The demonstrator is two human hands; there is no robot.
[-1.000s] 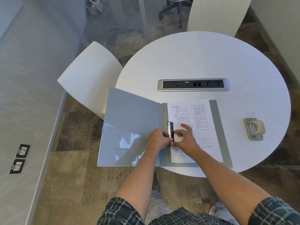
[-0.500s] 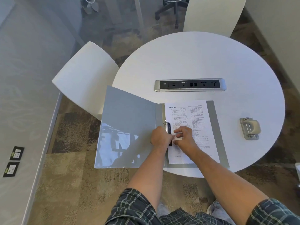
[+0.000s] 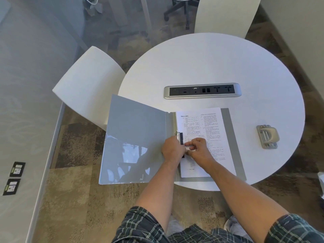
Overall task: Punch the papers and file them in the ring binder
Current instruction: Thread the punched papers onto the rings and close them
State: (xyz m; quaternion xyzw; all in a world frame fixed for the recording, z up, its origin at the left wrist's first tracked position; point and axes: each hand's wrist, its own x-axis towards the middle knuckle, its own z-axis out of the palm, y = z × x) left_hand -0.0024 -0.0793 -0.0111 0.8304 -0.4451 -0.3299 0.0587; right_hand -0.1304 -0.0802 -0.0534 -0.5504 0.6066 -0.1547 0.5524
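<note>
Ring binder open at desk's 6 o'clock, papers filed. Left hand, right hand pinch the ring clip. We judge sheets light, floppy; hold by margin.

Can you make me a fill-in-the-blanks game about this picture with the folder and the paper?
1. The ring binder lies ____ on the round table.
2. The hole punch sits to the ____ of the papers.
3. The left hand and right hand meet at the binder's ____ mechanism.
4. The power strip is ____ the binder, farther from the person.

Missing words: open; right; ring; beyond
</note>
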